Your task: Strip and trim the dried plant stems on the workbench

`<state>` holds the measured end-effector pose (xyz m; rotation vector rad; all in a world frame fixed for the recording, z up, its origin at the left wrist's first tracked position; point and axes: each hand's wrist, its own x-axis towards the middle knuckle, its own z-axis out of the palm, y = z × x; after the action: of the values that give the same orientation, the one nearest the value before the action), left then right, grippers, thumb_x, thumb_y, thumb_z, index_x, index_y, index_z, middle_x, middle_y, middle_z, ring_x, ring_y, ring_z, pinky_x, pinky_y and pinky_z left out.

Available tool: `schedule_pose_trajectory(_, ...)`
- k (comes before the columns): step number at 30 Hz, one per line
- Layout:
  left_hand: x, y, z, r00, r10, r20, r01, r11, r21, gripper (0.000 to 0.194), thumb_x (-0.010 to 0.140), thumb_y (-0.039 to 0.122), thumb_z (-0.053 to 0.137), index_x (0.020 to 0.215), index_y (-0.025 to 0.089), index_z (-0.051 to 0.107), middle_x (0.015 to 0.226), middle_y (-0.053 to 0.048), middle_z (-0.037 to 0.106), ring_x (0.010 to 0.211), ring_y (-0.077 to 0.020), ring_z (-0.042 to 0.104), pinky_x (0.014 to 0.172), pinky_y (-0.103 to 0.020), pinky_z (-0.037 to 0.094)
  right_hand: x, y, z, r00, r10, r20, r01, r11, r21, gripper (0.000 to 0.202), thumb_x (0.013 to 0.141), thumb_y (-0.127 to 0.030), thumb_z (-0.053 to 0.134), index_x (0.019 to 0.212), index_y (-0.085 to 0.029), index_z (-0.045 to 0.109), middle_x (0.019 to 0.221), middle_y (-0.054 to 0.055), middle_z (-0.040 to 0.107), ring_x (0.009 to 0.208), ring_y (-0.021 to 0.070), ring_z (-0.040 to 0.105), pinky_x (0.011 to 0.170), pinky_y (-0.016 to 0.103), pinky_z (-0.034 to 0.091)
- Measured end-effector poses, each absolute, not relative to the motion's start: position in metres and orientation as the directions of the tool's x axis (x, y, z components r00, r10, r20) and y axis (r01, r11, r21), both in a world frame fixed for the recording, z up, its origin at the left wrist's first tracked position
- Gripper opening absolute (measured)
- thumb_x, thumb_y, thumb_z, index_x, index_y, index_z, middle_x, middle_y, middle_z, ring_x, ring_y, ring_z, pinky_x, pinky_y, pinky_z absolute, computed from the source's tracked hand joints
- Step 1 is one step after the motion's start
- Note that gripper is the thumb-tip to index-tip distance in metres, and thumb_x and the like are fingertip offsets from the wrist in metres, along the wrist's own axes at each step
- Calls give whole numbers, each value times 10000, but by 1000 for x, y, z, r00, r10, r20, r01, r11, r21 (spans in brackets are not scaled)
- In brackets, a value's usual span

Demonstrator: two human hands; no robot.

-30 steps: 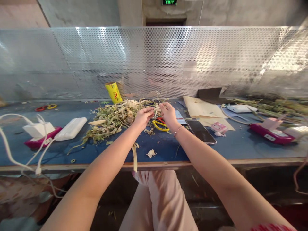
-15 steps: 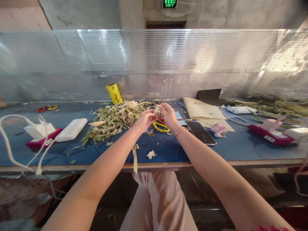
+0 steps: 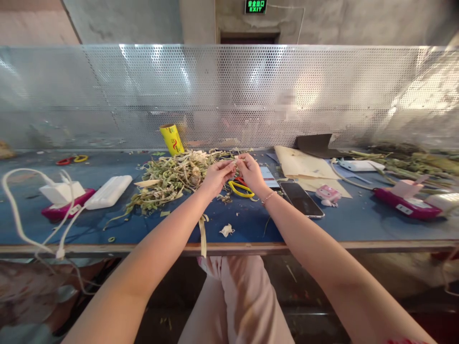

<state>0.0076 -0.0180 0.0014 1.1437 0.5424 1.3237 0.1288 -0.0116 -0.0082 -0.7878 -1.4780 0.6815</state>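
My left hand (image 3: 219, 176) and my right hand (image 3: 250, 171) meet above the middle of the table, fingertips pinched together. Between them is a small pale, dry plant piece (image 3: 235, 161), mostly covered by the fingers. Left of and behind my left hand spreads a heap of dried, greenish plant scraps (image 3: 172, 177). Just below the hands lie scissors with yellow and red handles (image 3: 241, 190), partly hidden by my right hand. A pale crumpled scrap (image 3: 226, 230) rests nearer the table's front edge, and a flat dry strip (image 3: 203, 236) hangs over that edge.
A yellow cardboard tube (image 3: 172, 139) leans behind the heap, before a perforated metal screen (image 3: 229, 91). At right lie a dark phone (image 3: 303, 200), a pink figure (image 3: 328, 195), brown paper (image 3: 304, 162) and a power strip (image 3: 409, 203). A white power bank (image 3: 109, 192) with cables lies left.
Both hands stay together in nearly the same spot. The pale piece between the fingertips shows less than before. The whole view has shifted slightly.
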Motion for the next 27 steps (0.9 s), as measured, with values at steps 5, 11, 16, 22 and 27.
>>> schedule_pose_trajectory(5, 9, -18, 3, 235, 926, 295, -504, -144, 852, 194, 554, 180, 729, 729, 116, 674, 620, -3, 635, 578, -53, 562, 644, -199, 452, 129, -10, -8, -38, 832, 553, 31, 554, -832, 240, 772, -438, 497, 773, -205, 442, 420, -99, 357, 370, 57, 306, 406, 208, 245)
schedule_pose_trajectory(11, 8, -17, 3, 235, 933, 271, -523, -114, 844, 208, 546, 115, 722, 748, 124, 671, 646, 0, 653, 596, -55, 583, 659, -194, 459, 125, -11, -7, -9, 839, 544, -55, 543, -838, 283, 776, -474, 484, 752, -202, 409, 436, -101, 356, 385, 49, 313, 414, 203, 258)
schedule_pose_trajectory(16, 9, -17, 3, 208, 945, 254, -552, -101, 828, 147, 575, 90, 698, 713, 118, 655, 616, 1, 645, 572, -50, 580, 638, -183, 461, 127, -7, -10, -64, 839, 540, -110, 532, -840, 270, 773, -463, 489, 752, -207, 406, 422, -111, 327, 369, 47, 288, 403, 200, 233)
schedule_pose_trajectory(22, 8, -18, 3, 190, 951, 245, -573, -96, 814, 81, 608, 85, 666, 683, 112, 649, 592, -1, 634, 570, -54, 582, 627, -181, 464, 129, -5, -10, -91, 842, 532, -88, 526, -846, 240, 755, -423, 517, 766, -199, 433, 428, -109, 350, 368, 44, 309, 401, 195, 237)
schedule_pose_trajectory(27, 6, -19, 4, 176, 961, 213, -580, -74, 811, 45, 665, 90, 617, 685, 111, 651, 610, -14, 637, 579, -59, 587, 645, -193, 468, 127, -9, -7, -48, 828, 559, -16, 559, -829, 204, 760, -383, 510, 754, -201, 418, 414, -108, 365, 365, 46, 312, 396, 192, 241)
